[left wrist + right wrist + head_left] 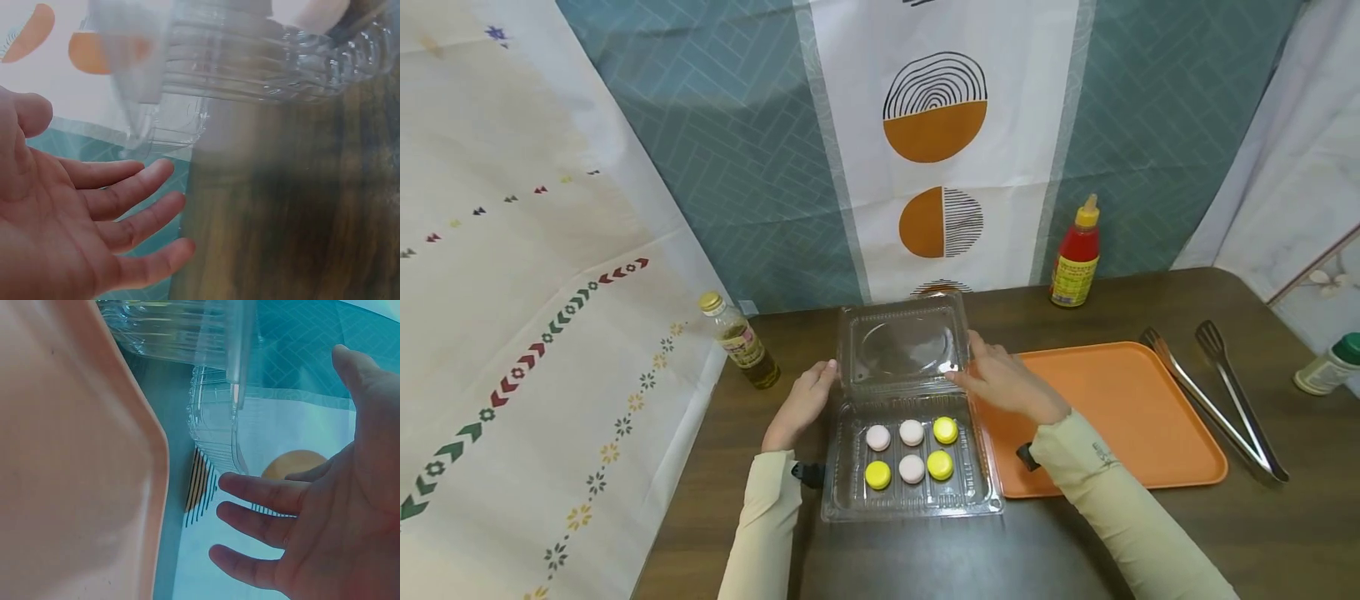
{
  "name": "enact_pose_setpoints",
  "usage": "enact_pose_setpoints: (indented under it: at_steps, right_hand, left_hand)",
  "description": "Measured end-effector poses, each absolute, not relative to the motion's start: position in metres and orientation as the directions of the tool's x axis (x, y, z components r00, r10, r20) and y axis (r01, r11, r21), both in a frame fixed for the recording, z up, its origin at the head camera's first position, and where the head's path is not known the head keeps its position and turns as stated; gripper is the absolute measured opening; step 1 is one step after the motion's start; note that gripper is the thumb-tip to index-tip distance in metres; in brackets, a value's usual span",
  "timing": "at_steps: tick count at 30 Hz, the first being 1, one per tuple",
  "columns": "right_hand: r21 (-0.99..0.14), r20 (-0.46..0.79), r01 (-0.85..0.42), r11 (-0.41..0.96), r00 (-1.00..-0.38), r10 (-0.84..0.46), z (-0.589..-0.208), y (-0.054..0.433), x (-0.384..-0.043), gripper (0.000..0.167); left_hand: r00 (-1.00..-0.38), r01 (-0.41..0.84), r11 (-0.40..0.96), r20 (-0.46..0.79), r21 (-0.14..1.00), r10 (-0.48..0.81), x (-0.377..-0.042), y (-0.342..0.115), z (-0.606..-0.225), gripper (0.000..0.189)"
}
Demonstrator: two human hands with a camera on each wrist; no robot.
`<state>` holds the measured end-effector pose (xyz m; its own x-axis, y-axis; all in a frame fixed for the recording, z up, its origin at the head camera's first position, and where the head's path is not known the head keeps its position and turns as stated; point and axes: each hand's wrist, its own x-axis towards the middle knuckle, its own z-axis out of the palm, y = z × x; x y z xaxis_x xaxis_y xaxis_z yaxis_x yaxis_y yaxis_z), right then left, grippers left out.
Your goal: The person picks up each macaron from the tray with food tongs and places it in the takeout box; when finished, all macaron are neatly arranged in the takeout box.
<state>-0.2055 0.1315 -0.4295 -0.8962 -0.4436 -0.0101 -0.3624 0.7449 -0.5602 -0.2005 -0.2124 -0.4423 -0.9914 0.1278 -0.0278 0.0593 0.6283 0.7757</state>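
A clear plastic clamshell box [857, 500] lies opened out on the table, its lid [902, 346] folded back towards the wall. Two rows of macarons sit inside the base: three yellow ones, such as the yellow macaron [877, 476], and three pale pink ones, such as the pink macaron [912, 432]. Beside the lid's left edge is my left hand [803, 407], fingers loosely extended, fingertips [164, 167] close to the plastic in the left wrist view. On the opposite side, my right hand [1009, 382] has its fingers spread, with the fingertips [232, 482] right at the lid's edge.
An orange tray [1112, 417] lies right of the box, with metal tongs [1213, 408] and a slotted utensil [1240, 400] along its right side. An oil bottle [745, 346] stands back left, a red sauce bottle [1075, 258] back right, and a green-capped jar [1330, 367] far right.
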Motion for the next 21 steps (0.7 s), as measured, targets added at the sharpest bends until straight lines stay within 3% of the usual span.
enact_pose_setpoints:
  at_steps: [9,21]
  right_hand:
    - [-0.619,-0.014,-0.331,0.712,-0.902,-0.431,-0.417,0.135,-0.198,0.103]
    - [-0.621,-0.01,-0.323,0.714,-0.908,-0.419,-0.401,0.137,-0.181,0.106]
  left_hand:
    - [-0.981,0.036,0.466,-0.056,0.884,0.183,-0.198,-0.215,-0.425,0.053]
    - [-0.981,0.101,0.413,0.021,0.905,0.195,-0.177,-0.218,-0.401,0.055]
